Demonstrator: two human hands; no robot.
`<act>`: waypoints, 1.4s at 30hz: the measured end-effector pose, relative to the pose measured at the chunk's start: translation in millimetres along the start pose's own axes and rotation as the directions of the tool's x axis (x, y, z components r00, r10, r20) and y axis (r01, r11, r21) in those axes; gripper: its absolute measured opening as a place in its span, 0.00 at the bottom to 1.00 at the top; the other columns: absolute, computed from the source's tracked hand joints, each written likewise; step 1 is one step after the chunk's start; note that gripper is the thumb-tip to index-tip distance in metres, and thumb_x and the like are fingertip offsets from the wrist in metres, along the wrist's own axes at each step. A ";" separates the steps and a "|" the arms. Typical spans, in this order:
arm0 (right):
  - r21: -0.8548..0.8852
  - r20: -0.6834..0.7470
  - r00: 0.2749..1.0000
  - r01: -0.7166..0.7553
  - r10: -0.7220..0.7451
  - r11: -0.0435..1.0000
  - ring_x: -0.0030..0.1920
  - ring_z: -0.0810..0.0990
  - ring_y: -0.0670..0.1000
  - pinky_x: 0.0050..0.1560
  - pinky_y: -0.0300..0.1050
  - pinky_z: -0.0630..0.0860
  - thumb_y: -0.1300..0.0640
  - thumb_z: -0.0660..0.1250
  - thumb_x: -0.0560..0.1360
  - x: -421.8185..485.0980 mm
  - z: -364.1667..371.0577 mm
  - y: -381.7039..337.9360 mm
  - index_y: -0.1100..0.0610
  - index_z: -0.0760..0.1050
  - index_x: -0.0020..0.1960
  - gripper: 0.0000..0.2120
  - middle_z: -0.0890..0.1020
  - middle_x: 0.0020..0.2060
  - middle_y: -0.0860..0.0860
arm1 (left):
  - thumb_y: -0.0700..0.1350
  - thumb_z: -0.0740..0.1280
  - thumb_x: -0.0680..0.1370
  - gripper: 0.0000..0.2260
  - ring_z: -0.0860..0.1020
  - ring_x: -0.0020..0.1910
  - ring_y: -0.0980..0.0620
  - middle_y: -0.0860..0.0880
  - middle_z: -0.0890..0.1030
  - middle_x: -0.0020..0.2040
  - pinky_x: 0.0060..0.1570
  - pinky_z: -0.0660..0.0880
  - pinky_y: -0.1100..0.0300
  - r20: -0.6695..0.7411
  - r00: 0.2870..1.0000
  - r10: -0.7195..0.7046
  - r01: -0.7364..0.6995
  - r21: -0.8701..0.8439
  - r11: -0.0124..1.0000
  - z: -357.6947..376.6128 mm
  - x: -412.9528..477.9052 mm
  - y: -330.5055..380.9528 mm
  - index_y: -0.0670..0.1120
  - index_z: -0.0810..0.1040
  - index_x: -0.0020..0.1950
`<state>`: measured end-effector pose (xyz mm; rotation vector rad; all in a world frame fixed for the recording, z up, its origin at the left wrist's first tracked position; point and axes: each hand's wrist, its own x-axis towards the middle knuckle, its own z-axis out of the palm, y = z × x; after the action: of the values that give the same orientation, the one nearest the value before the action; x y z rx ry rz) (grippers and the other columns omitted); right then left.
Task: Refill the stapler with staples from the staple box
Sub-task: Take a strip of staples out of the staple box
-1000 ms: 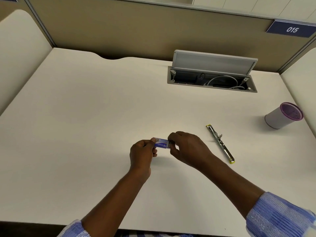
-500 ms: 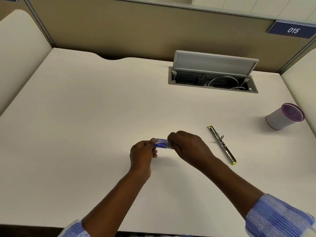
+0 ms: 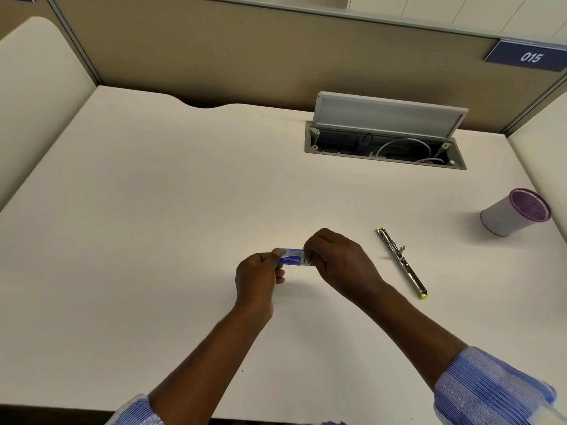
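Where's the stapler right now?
In the head view the stapler lies on the desk just right of the right hand, between it and the purple-rimmed cup.

We have wide bare desk [image 3: 147,228] well to the left of the stapler [image 3: 401,262]. Right of the stapler and farther back a cup [image 3: 506,217] blocks the way; behind the stapler rises the cable hatch's [image 3: 307,139] open lid [image 3: 389,113].

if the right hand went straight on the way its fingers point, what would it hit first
The staple box: the right hand points to the person's left and pinches the box's near end. Just beyond is the left hand, gripping the other end, though depth is hard to judge from one view.
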<state>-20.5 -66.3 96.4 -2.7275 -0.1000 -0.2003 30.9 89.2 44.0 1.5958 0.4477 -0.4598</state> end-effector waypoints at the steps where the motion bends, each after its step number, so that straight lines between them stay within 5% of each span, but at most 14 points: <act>1: 0.010 -0.016 1.000 -0.006 0.007 1.000 0.38 0.76 0.57 0.34 0.52 0.76 0.67 0.63 0.74 0.5 0.4 -0.1 0.58 0.79 0.47 0.08 0.80 0.43 0.53 | 0.50 0.70 0.79 0.09 0.80 0.32 0.53 0.49 0.83 0.35 0.39 0.81 0.59 0.000 1.000 0.000 0.000 -0.005 1.000 -0.1 0.2 0.5 0.52 0.80 0.39; 9: 0.152 -0.139 0.989 -0.031 0.052 0.988 0.39 0.78 0.49 0.39 0.48 0.79 0.59 0.67 0.76 -1.9 3.8 1.6 0.55 0.79 0.47 0.02 0.80 0.43 0.47 | 0.49 0.71 0.79 0.08 0.80 0.32 0.54 0.49 0.83 0.35 0.36 0.80 0.62 0.008 1.000 -0.004 0.005 -0.026 1.000 -0.5 -0.7 4.3 0.49 0.81 0.40; 12: 0.370 -0.212 0.934 -0.197 0.289 0.908 0.38 0.80 0.46 0.38 0.40 0.77 0.55 0.72 0.76 1.3 8.0 3.6 0.52 0.77 0.43 0.05 0.80 0.38 0.46 | 0.48 0.71 0.79 0.08 0.80 0.33 0.53 0.48 0.83 0.36 0.37 0.81 0.59 0.019 1.000 -0.011 0.012 -0.046 0.999 -0.2 -1.6 6.0 0.47 0.82 0.41; 13: 0.497 -0.187 0.873 -0.312 0.451 0.810 0.36 0.80 0.47 0.37 0.39 0.77 0.53 0.73 0.75 2.8 8.7 4.8 0.51 0.76 0.42 0.07 0.81 0.36 0.46 | 0.47 0.71 0.79 0.08 0.79 0.33 0.52 0.47 0.83 0.36 0.39 0.82 0.57 0.027 0.999 -0.017 0.019 -0.064 0.998 0.1 -2.1 7.1 0.46 0.82 0.41; 15: 0.770 0.010 0.722 -0.447 0.692 0.455 0.35 0.81 0.50 0.36 0.41 0.77 0.54 0.73 0.76 5.4 9.1 7.4 0.53 0.75 0.41 0.08 0.81 0.35 0.48 | 0.47 0.71 0.79 0.08 0.79 0.32 0.51 0.46 0.83 0.36 0.41 0.82 0.55 0.035 0.999 -0.028 0.031 -0.090 0.995 0.7 -3.3 8.6 0.45 0.82 0.41; 17: 0.890 0.216 0.645 -0.439 0.733 0.125 0.37 0.81 0.51 0.37 0.44 0.78 0.60 0.71 0.77 4.4 9.5 9.8 0.56 0.75 0.46 0.05 0.81 0.39 0.53 | 0.46 0.71 0.79 0.08 0.79 0.32 0.51 0.46 0.83 0.36 0.39 0.82 0.56 0.035 0.999 -0.030 0.033 -0.105 0.994 1.1 -4.8 10.0 0.45 0.82 0.42; 20: 0.885 0.341 0.616 -0.465 0.710 -0.021 0.39 0.82 0.53 0.40 0.46 0.79 0.67 0.65 0.78 -2.0 10.4 11.9 0.58 0.77 0.52 0.06 0.82 0.42 0.57 | 0.46 0.70 0.79 0.08 0.79 0.33 0.51 0.45 0.83 0.38 0.40 0.82 0.55 0.039 0.999 -0.020 0.025 -0.122 0.992 2.5 -5.5 10.8 0.43 0.82 0.44; 23: 0.848 0.348 0.638 -0.527 0.686 0.060 0.41 0.82 0.53 0.41 0.46 0.80 0.68 0.63 0.78 -8.3 13.0 10.0 0.58 0.78 0.52 0.08 0.82 0.43 0.56 | 0.47 0.70 0.79 0.08 0.80 0.33 0.51 0.45 0.84 0.38 0.39 0.82 0.57 0.035 0.999 -0.017 0.021 -0.120 0.993 4.0 -5.9 10.5 0.44 0.82 0.44; 30: 0.741 0.184 0.769 -0.518 0.612 0.427 0.41 0.86 0.51 0.38 0.36 0.80 0.63 0.64 0.79 -11.5 16.4 7.4 0.53 0.79 0.55 0.08 0.84 0.48 0.54 | 0.47 0.69 0.80 0.07 0.83 0.33 0.52 0.45 0.86 0.38 0.42 0.83 0.54 0.044 0.999 0.011 -0.006 -0.115 0.993 8.2 -8.0 8.6 0.43 0.80 0.48; 34: 0.716 0.167 0.789 -0.509 0.591 0.477 0.40 0.86 0.49 0.38 0.35 0.78 0.63 0.65 0.78 -11.1 16.2 10.9 0.52 0.78 0.55 0.09 0.85 0.47 0.53 | 0.45 0.71 0.79 0.06 0.83 0.32 0.52 0.45 0.86 0.38 0.40 0.83 0.55 0.042 0.998 0.052 -0.047 -0.116 0.992 7.9 -8.6 9.5 0.48 0.76 0.52; 39: 0.616 0.135 0.824 -0.505 0.551 0.605 0.38 0.86 0.46 0.46 0.45 0.83 0.59 0.68 0.77 -11.3 17.0 14.7 0.48 0.77 0.55 0.09 0.84 0.46 0.46 | 0.42 0.69 0.80 0.08 0.82 0.33 0.52 0.49 0.86 0.37 0.37 0.82 0.58 0.142 0.981 0.132 -0.123 -0.073 0.990 8.5 -12.0 8.3 0.55 0.80 0.54; 42: 0.661 0.154 0.825 -0.495 0.543 0.564 0.39 0.86 0.47 0.46 0.48 0.84 0.59 0.68 0.78 -9.8 14.5 15.3 0.48 0.78 0.55 0.09 0.85 0.46 0.48 | 0.40 0.65 0.81 0.12 0.82 0.33 0.52 0.48 0.86 0.39 0.37 0.82 0.58 0.252 0.953 0.171 -0.176 -0.001 0.984 6.5 -13.8 9.4 0.57 0.82 0.56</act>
<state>-26.8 -75.0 75.9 -1.8851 0.5569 -0.0569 24.2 81.9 58.9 1.5567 0.1090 -0.5249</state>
